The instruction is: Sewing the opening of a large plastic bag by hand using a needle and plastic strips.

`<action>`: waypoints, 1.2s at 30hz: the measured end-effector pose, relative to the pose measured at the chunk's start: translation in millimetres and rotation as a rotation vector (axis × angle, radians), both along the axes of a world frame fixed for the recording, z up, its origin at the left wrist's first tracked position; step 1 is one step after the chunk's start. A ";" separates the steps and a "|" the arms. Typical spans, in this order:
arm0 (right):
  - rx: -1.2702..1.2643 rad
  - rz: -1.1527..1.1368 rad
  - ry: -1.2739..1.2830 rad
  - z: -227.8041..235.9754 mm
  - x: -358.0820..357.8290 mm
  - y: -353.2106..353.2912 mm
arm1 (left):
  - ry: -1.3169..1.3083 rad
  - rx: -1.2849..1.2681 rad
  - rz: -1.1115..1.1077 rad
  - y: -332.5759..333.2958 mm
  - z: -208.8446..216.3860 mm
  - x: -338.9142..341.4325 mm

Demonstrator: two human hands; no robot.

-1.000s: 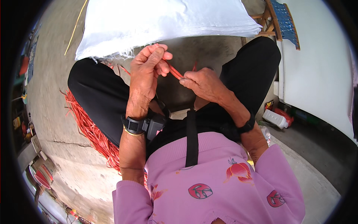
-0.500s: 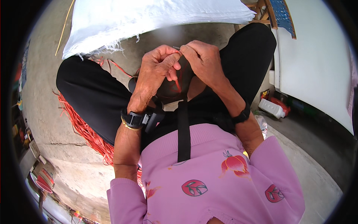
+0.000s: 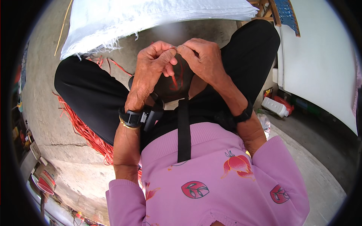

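Note:
My left hand (image 3: 152,64) is raised between my knees, thumb and fingers pinched on a thin red strand (image 3: 174,82), whose end hangs below the curled fingers. Close against it, my right hand (image 3: 203,60) is pinched too, its thumb and forefinger meeting the left fingertips. What the right fingertips hold is too small and covered to make out. A white woven sack (image 3: 151,15) with a frayed edge lies beyond my hands, over my left knee.
A heap of red strands (image 3: 85,130) lies on the concrete floor beside my left leg. To the right are a white panel (image 3: 316,67), a white plastic bottle (image 3: 274,107) and a wooden frame with blue webbing (image 3: 286,17).
Both hands have shifted slightly left and up, still fingertip to fingertip. A small grey metal-looking tip that showed between them is now hardly visible.

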State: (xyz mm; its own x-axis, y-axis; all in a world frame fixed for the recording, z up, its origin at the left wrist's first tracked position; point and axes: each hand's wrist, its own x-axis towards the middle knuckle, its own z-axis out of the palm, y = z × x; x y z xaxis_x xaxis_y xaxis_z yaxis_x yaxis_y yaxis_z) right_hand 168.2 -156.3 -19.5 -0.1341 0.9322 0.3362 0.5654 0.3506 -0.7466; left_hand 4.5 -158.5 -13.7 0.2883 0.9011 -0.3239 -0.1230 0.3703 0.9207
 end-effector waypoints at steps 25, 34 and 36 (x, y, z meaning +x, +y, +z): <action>-0.250 0.068 0.045 2.7 1.2 -0.2 | 0.073 0.026 -0.033 1.0 -0.2 -2.4; -0.300 0.130 -0.013 3.1 5.0 -0.8 | 0.059 0.069 -0.051 0.8 -3.8 -1.8; -0.287 0.137 -0.023 2.8 3.2 -1.0 | 0.048 0.057 -0.021 0.1 -5.1 0.0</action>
